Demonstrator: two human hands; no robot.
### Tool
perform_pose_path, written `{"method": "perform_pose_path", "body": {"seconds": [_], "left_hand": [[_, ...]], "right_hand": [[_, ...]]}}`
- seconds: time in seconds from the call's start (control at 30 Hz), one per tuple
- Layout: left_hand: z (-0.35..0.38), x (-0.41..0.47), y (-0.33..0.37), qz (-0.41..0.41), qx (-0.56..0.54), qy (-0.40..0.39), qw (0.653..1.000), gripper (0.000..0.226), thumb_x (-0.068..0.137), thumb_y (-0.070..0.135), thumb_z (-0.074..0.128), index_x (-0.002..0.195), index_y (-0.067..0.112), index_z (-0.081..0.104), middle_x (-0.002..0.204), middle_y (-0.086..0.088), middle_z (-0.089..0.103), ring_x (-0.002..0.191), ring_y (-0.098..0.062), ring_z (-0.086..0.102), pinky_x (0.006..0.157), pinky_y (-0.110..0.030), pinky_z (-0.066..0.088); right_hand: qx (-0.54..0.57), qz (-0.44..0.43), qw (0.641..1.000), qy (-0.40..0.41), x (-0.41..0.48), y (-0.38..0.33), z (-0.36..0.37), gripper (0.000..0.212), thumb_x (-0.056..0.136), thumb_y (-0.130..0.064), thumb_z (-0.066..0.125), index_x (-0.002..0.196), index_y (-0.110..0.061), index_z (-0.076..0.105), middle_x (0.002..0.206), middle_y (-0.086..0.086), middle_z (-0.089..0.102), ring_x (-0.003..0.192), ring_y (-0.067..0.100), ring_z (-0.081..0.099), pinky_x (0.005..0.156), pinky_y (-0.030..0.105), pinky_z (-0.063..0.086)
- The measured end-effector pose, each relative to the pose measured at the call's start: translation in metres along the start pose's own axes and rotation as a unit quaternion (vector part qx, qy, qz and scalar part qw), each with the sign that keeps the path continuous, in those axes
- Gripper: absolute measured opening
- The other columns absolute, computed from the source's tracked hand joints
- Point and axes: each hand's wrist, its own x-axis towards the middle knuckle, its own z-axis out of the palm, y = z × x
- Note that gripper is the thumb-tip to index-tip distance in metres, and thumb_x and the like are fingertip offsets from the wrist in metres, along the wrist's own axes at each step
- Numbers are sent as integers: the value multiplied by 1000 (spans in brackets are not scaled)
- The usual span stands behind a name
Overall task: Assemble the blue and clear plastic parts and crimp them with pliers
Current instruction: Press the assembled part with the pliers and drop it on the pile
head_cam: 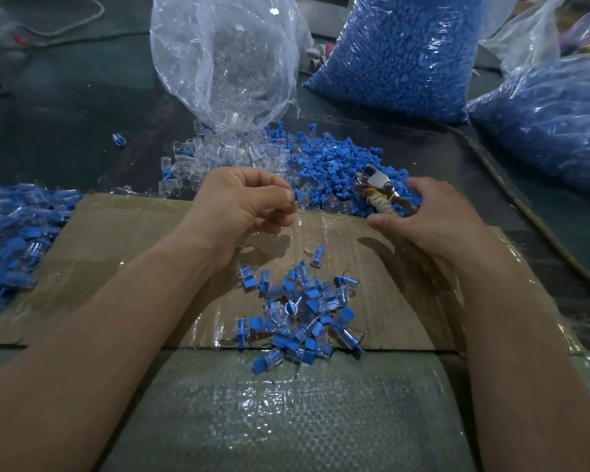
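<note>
Pinching blue-clear part (299,196) | left grip (242,209) (at fingertips) | right grip (433,219) clasps pliers (377,185)

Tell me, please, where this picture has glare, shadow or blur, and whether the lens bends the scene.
Head view: glare lies on the taped cardboard and the woven sack; the left hand and right hand cast soft shadows on it; the far left corner is dim and blurred; the wide lens tilts the bags of blue parts at right.
</note>
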Motion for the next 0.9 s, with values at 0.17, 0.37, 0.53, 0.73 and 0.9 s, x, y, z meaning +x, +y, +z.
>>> {"method": "perform_pose_path", "body": {"seconds": [0.17,0.37,0.53,0.73,0.9], "left_hand": [[0,0,-1,1,5,3,1000,8,76,-3,64,72,5,62,57,-3,66,49,-10,61,48,-16,51],[0,0,-2,2,2,-2,1000,8,77,-3,62,73,5,61,57,-2,67,51,-10,63,49,-16,52],[0,1,-4,-11,-39,2,999,8,76,-5,61,74,3,60,60,-5,66,54,-13,64,48,-18,53],[0,4,-6,21,-27,25,999,11,80,-7,58,76,3,58,60,-4,67,55,-12,64,50,-17,51],[0,5,-7,58,-24,31,998,14,83,-6,55,76,6,57,58,1,67,56,-10,65,53,-18,53]], "right_hand": [[-46,40,995,-86,5,7,3,91,57,-67,68,129,-16,43,128,8,48,104,21,44,79,32,35],[-14,36,999,-19,3,4,2,67,62,-54,75,112,-13,58,96,2,51,78,13,39,67,29,33],[0,15,999,39,-3,-5,-2,41,67,-24,74,105,-12,63,88,4,58,74,16,45,66,29,37],[31,-86,988,126,-13,-16,-2,48,69,-6,59,116,-16,59,107,6,62,99,26,55,81,35,43],[83,-157,974,142,-21,-30,5,27,74,-11,65,100,-18,64,84,-3,58,82,23,57,70,36,46]]}}
